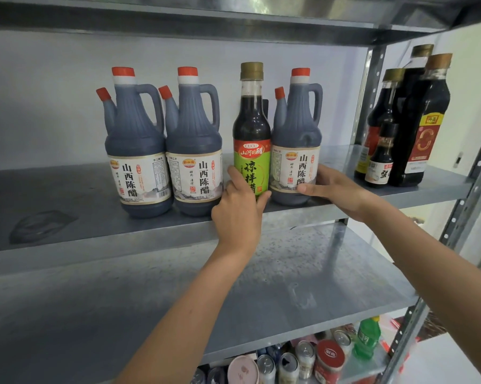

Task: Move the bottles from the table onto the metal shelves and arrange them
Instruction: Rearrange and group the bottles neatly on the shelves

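Metal shelf [67, 206], 12 o'clock — left hand [238, 214] grips green-label bottle [252, 128]; right hand [336, 189] clasps red-capped jug [296, 128] at its 3 o'clock.

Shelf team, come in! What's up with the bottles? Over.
Left hand grips green-label bottle. Right hand holds rightmost jug. Both upright on shelf, packed close.

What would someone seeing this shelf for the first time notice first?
The green-label bottle, gripped by the left hand, stands on the metal shelf among three red-capped jugs. The right hand holds the rightmost jug. Dark bottles cluster at its right end.
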The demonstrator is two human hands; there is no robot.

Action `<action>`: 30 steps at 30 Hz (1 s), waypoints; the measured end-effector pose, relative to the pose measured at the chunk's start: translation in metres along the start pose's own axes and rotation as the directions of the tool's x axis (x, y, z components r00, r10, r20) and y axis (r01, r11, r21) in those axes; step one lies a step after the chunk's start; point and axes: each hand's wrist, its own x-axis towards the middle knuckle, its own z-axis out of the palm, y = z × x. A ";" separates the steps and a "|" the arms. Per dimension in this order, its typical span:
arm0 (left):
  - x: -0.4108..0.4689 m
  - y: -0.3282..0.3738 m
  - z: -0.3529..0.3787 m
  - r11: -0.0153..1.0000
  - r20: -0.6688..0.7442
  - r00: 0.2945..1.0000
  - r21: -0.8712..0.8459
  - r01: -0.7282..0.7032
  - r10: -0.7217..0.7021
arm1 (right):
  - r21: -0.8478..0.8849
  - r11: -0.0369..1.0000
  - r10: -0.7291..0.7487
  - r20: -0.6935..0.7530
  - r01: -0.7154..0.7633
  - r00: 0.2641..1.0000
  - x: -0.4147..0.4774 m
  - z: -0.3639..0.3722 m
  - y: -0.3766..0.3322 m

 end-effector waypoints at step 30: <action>0.011 0.236 0.086 0.754 0.589 0.807 -0.550 0.358 0.047 | -0.517 0.850 -0.141 -0.404 -0.099 0.904 -0.034 -0.223 0.108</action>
